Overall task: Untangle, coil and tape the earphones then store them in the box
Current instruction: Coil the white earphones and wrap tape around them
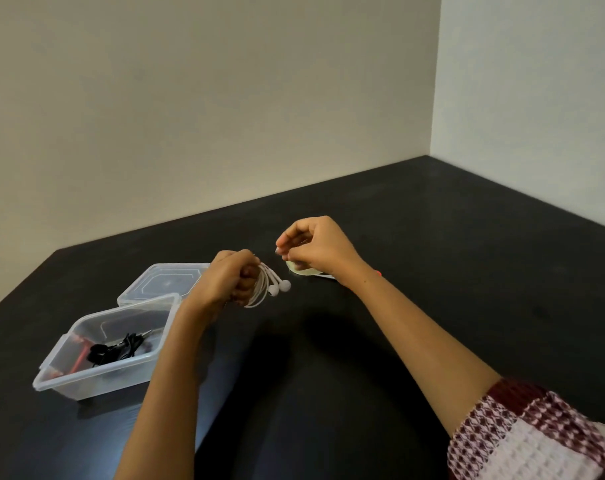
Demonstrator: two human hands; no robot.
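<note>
While the coiled white earphones (260, 292) are gripped by the curled fingers (241, 276) of the left hand (229, 278), their long axis is held from 12 to 6 o'clock, buds pointed toward 4 o'clock. Fingertips of the right hand (316, 249) are drawn together; whether anything is pinched cannot be told. A tape roll (304, 271) is seen just beneath. The box (97, 375) is placed at 8 o'clock.

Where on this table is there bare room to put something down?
Free: the table right of the right hand, to the walls, and between the forearms. Crowded: box and lid at left; left hand gripping earphones beside the tape roll.
</note>
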